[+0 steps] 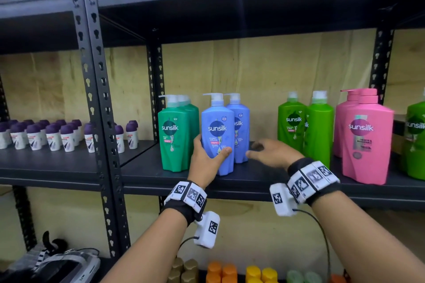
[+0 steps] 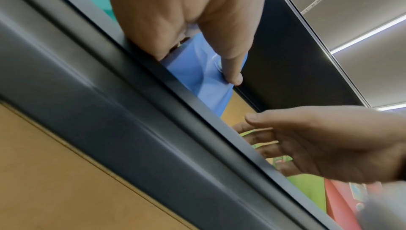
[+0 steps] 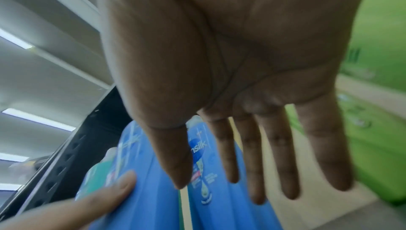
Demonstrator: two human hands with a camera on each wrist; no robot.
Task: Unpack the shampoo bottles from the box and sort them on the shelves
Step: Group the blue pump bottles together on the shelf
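Your left hand is wrapped round the lower body of the front blue bottle, thumb across its face and the other fingers behind its left side, so that hand has the bottle and is the nearer one by contact. The bottle stands upright on the shelf, its long axis vertical, pump head up, directly ahead of your left hand and just left of your right hand. That right hand holds nothing: its fingers are spread and nearly straight, palm down, hovering just beside a second blue bottle that stands behind and to the right of the held one. A green bottle sits close on the far side of your left hand; whether it touches the blue one cannot be told. Lime green bottles stand beyond your right hand, pink ones further out. The box is not in view. I judge this a final squaring-up: any nudge should run straight back, away from your wrists, keeping the bottle vertical
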